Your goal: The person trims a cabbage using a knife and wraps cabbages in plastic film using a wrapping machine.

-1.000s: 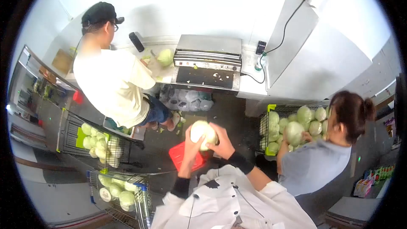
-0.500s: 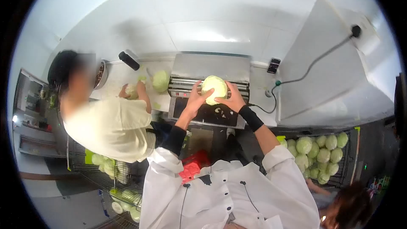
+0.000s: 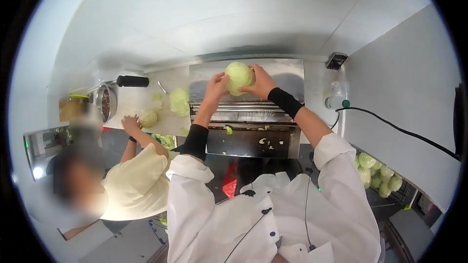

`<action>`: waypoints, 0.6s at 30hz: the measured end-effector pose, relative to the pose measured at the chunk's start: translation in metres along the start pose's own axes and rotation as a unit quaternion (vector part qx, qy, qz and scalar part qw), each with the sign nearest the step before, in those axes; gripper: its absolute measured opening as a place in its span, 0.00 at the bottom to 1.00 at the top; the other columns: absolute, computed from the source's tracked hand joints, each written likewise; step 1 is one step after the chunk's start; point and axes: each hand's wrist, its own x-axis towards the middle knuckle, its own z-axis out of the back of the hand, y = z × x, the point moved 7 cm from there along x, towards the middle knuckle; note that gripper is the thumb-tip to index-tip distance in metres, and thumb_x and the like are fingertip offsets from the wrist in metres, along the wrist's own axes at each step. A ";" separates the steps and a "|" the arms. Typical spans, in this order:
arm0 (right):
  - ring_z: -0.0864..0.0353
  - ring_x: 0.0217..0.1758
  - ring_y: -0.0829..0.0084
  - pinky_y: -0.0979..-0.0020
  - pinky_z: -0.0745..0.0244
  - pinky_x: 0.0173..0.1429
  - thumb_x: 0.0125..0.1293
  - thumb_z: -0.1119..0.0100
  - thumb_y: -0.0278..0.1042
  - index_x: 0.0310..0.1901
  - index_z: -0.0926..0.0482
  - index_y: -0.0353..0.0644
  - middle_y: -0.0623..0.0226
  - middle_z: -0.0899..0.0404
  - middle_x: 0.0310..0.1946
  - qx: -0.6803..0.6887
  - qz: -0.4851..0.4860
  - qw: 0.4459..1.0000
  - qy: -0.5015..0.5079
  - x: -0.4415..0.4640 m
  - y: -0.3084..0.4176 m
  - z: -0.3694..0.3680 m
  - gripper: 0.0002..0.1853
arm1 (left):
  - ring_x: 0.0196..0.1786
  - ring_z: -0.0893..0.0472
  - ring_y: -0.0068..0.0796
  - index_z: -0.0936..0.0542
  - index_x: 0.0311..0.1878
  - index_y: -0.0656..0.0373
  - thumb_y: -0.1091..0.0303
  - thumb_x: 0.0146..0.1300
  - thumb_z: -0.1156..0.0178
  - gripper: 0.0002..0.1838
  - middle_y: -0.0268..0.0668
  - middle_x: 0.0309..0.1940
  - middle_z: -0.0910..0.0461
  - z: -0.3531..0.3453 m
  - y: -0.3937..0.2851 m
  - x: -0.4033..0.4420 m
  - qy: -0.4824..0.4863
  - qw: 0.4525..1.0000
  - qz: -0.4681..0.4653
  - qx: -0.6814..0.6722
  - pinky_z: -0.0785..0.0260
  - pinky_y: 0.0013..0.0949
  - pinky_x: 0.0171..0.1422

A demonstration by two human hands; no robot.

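Wrapping machine; round cabbage over its steel top, between two hands.
Wire cart, right: several loose cabbages. Steel bowl, left: brown bits. Held cabbage: no clear long axis; left hand, right hand equally near, fingers part-open, curved around opposite sides.

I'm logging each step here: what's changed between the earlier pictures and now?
The left hand and right hand carried the cabbage forward, away from the body, to over the machine's metal top. Both hold it as before; the black bottle stayed on the counter.
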 end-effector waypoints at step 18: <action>0.21 0.44 0.67 0.68 0.24 0.50 0.64 0.32 0.35 0.59 0.24 0.42 0.62 0.22 0.48 -0.119 -0.101 0.959 -0.238 -0.178 0.048 0.021 0.23 | 0.52 0.19 0.31 0.21 0.58 0.60 0.59 0.70 0.40 0.19 0.41 0.55 0.19 0.073 0.004 -0.024 0.003 0.989 -0.141 0.045 0.24 0.32 0.52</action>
